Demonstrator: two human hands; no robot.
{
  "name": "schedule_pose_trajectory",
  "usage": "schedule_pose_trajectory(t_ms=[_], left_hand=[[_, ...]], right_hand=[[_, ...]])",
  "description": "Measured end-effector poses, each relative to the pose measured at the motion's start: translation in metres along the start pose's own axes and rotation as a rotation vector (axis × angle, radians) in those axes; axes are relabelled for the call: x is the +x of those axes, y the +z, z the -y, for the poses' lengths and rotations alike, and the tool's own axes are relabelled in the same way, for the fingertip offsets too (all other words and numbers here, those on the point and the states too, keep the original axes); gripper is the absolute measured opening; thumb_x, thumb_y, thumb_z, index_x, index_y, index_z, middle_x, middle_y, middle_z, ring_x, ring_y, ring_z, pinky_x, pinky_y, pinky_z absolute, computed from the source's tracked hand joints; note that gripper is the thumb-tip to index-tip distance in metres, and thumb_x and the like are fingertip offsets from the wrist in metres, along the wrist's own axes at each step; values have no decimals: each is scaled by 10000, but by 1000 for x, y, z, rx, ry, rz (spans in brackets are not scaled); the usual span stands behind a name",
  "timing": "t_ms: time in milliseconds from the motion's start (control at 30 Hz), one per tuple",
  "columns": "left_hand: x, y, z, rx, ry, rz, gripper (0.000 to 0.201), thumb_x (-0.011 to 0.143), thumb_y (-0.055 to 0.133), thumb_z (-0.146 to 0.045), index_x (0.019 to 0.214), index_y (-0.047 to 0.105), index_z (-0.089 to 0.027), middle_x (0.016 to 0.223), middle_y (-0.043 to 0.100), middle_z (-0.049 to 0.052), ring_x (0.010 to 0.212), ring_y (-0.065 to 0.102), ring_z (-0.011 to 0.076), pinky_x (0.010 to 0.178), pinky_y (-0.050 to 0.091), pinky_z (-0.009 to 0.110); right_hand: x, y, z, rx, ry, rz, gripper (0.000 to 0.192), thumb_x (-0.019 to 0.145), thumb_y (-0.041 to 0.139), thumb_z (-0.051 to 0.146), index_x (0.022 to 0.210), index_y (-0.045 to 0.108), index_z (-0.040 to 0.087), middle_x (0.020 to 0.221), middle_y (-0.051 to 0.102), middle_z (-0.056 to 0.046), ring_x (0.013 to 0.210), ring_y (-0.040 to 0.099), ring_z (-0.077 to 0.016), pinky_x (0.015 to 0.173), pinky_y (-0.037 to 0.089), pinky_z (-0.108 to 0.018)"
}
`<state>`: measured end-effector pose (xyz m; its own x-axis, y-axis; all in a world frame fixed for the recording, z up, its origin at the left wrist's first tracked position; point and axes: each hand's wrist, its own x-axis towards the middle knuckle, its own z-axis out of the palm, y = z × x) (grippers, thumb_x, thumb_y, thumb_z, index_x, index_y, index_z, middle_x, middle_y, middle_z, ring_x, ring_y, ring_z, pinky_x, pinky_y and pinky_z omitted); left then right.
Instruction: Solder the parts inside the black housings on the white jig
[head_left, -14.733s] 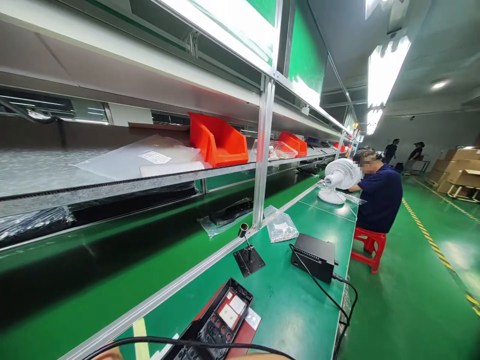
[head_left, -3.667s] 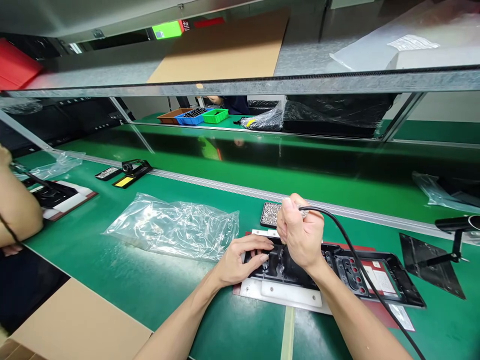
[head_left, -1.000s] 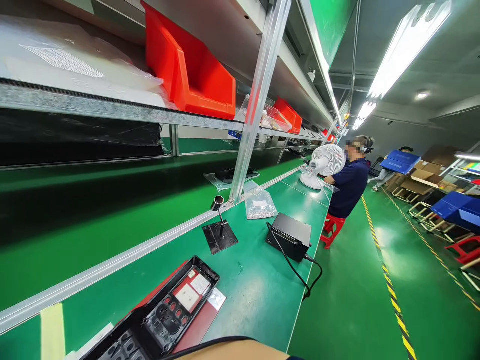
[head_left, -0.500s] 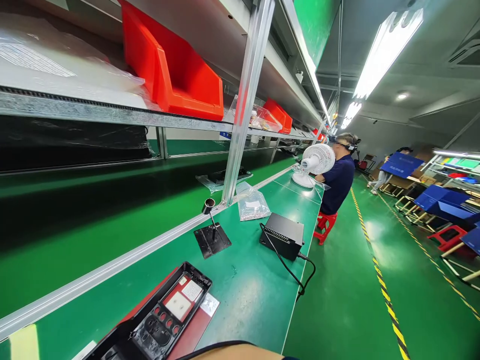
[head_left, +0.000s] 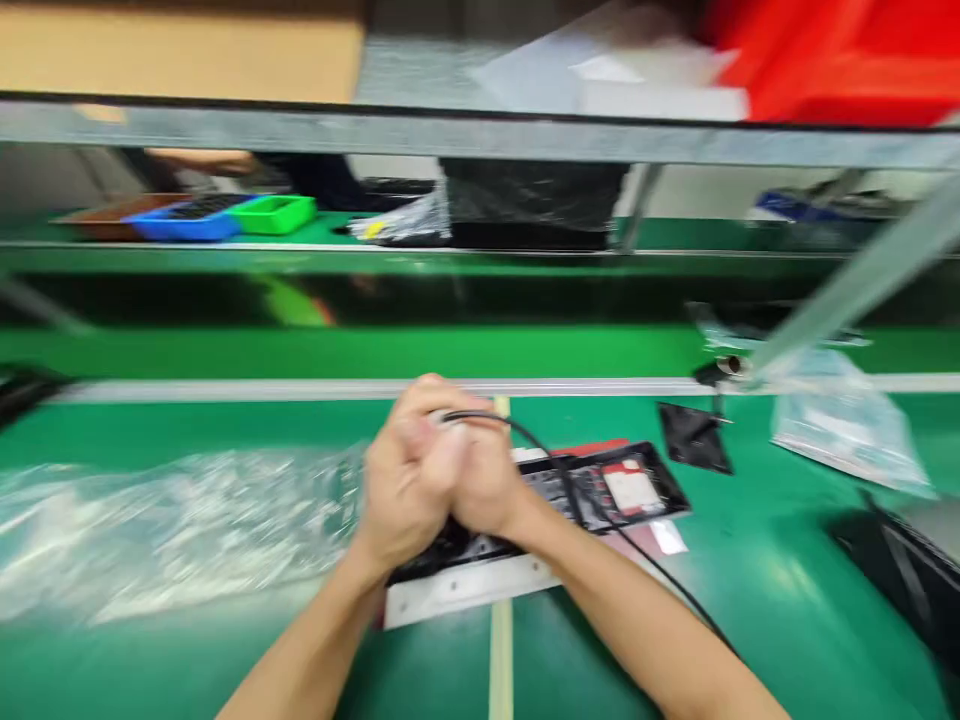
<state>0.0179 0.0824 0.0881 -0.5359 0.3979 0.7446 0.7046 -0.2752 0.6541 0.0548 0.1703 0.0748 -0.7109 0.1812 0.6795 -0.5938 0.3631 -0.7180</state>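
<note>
My left hand (head_left: pixel 405 480) and my right hand (head_left: pixel 484 475) are closed together, fingers wrapped, above a long black plastic housing (head_left: pixel 660 485). A black cord (head_left: pixel 540 445) comes out at the top of the two fists and runs down across my right forearm. Whatever is at the cord's end is hidden inside the hands, and motion blurs the fingers. The housing lies open side up and slightly slanted, with button openings and a pale label inside. A pale strip with small holes (head_left: pixel 472 592) runs along its near edge.
Crumpled clear plastic wrap (head_left: pixel 187 530) spreads at left. To the right are a small stand with a cup-like holder (head_left: pixel 697 435), a plastic bag (head_left: pixel 844 420) and a black box (head_left: pixel 900 570). A metal shelf edge (head_left: pixel 480 135) and slanted post (head_left: pixel 862 275) stand beyond.
The view has swung left from the aisle to face the bench. Both hands, closed together over the housing, have come into sight; the housing now appears nearer the middle.
</note>
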Motion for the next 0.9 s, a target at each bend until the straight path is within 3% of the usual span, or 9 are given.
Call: schedule_pose_trajectory(t_ms=[100,300,600,900], left_hand=[[-2,-6,3,-66,-21,13,213,1047,597,-373,1058,685,-179,1004,691,57,904,663,204,823,550,344],[2,3,4,-108,-23,31,221,1047,605,-399,1068,659,-186,1015,675,55,945,656,207,864,543,352],[1,2,6,-97,-22,27,251,1042,592,-431,1056,645,-186,1002,676,60,927,649,210,844,543,362],[2,1,5,-85,-17,21,244,1043,586,-421,1058,640,-183,1002,672,63,926,650,211,832,549,363]], right_hand=[[2,8,-4,155,14,-45,434,1068,526,450,732,593,184,723,521,-13,686,501,-151,649,471,-297],[-2,-2,-5,128,61,-122,502,1044,587,492,657,443,207,648,343,21,617,391,-140,613,423,-301],[-3,0,-6,97,60,-138,406,1050,599,476,764,593,188,700,358,23,604,322,-125,590,395,-288],[0,0,-3,92,42,-141,453,1055,594,481,708,557,192,671,342,21,601,324,-130,596,384,-303]])
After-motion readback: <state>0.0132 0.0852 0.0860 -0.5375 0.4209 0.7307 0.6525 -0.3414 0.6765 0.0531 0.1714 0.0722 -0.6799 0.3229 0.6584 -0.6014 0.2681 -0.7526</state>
